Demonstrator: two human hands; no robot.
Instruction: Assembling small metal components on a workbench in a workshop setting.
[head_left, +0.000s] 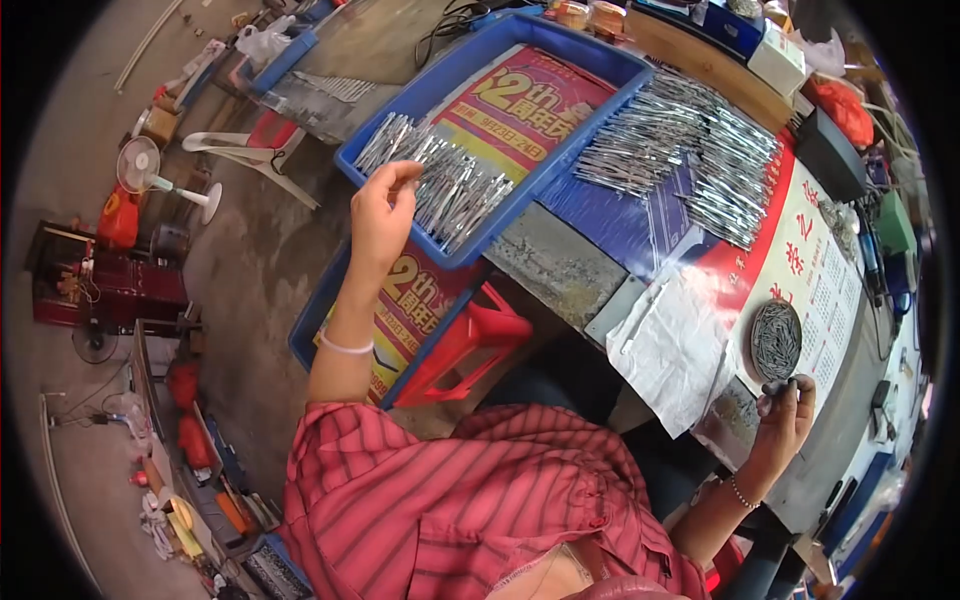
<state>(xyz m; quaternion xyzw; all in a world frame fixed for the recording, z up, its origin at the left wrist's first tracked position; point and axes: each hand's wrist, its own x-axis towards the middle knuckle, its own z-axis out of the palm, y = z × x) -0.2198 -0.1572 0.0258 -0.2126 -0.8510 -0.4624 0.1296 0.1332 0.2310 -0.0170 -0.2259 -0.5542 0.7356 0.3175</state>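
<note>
My left hand [383, 215] is raised at the near left edge of a blue plastic tray [545, 205], its fingers loosely bent and apart, with nothing visible in them. Beside it in the tray lies a row of slim silvery metal pieces [455, 195] on a printed red and yellow sheet [520, 105]. At the right, my right hand [785, 425] has its fingertips pinched together, dark and whitish at the tips. What they hold is too small to make out. Just beyond that hand sits a round dish [754, 345] of small dark metal pins [777, 335].
More silvery pieces [735, 180] lie in rows on the table, right of the tray. A crumpled white sheet [670, 345] covers the near edge. Below the tray are a red plastic stool [470, 345] and another blue tray [305, 335]. A white fan [140, 165] stands at the left.
</note>
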